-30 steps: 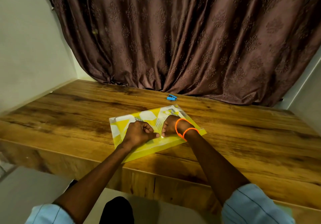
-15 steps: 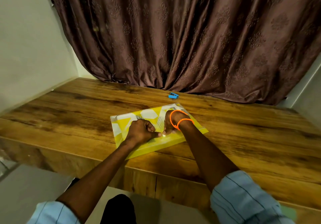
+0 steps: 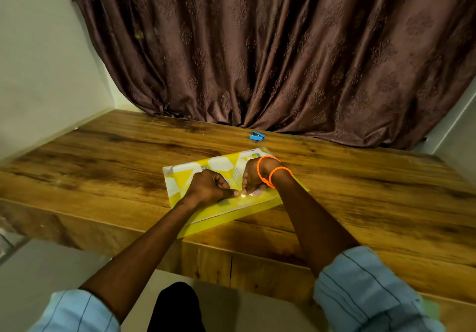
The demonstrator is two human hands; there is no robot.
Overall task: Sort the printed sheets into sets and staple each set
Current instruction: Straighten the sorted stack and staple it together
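Both hands are shown with fingers curled, their fingertips meeting at a small pale fastener on the near flap of a yellow folder. The left hand is held as a fist, its thumb and forefinger drawn together at the fastener; the right hand is likewise curled, fingertips pressed down at the same spot. Whether either grip is actually clamped on the fastener cannot be told, since the point of contact is too small and glared. Two orange bangles are worn at the right wrist. The folder, translucent with a yellow-and-white printed sheet visible through it, is laid flat on the wooden tabletop, its near corner at the tabletop's front edge. A small blue stapler is seen beyond the folder, well apart from it. Behind the stapler a brown patterned curtain is hung down to the tabletop's far edge. Light blue striped sleeves are rolled above both forearms.
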